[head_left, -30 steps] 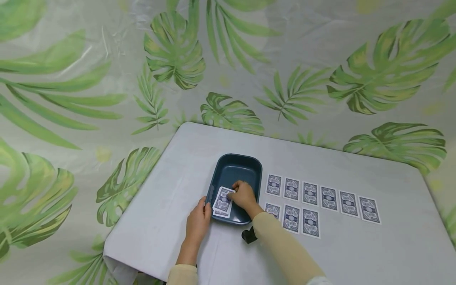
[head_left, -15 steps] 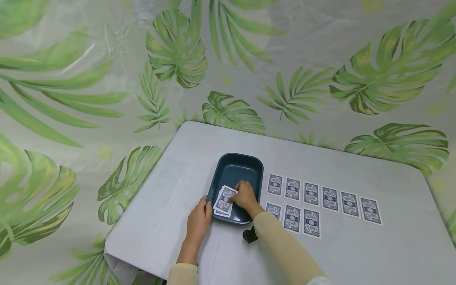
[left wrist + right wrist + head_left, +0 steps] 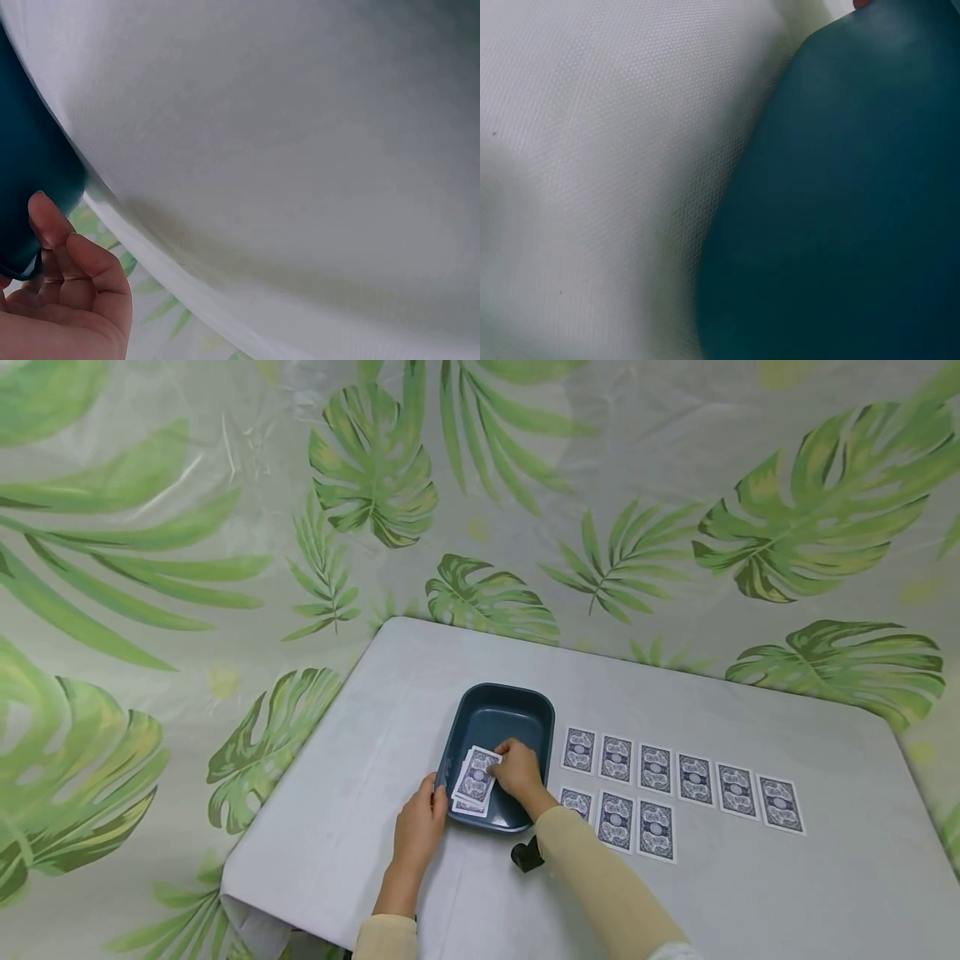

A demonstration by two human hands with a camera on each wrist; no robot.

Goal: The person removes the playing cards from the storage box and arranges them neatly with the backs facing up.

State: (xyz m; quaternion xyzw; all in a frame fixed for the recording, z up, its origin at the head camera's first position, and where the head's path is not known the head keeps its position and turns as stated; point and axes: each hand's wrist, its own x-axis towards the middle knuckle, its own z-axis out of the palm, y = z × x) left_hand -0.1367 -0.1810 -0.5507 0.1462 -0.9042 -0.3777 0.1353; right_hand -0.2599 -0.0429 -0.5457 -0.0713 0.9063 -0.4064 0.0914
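In the head view, a dark teal tray (image 3: pixel 506 725) sits on the white-covered table. Its near left part holds a small overlapping pile of playing cards, backs up. My right hand (image 3: pixel 521 774) reaches into the tray and pinches the right edge of the top playing card (image 3: pixel 476 777), whose lower neighbours show along its left and near sides. My left hand (image 3: pixel 417 828) grips the tray's left rim, its fingers also seen curled at the rim in the left wrist view. The right wrist view shows mostly the tray's outer wall (image 3: pixel 840 195); the card is hidden there.
Right of the tray lie two rows of face-down cards: several in the far row (image 3: pixel 655 768), and three visible in the near row (image 3: pixel 615 821), one partly behind the right forearm. A small black object (image 3: pixel 527 856) shows by the right wrist. A leaf-patterned sheet (image 3: pixel 487 597) hangs behind.
The top card has slid slightly right and away from me under my right hand, so more of the cards beneath shows at the left. My left hand keeps its grip on the tray.
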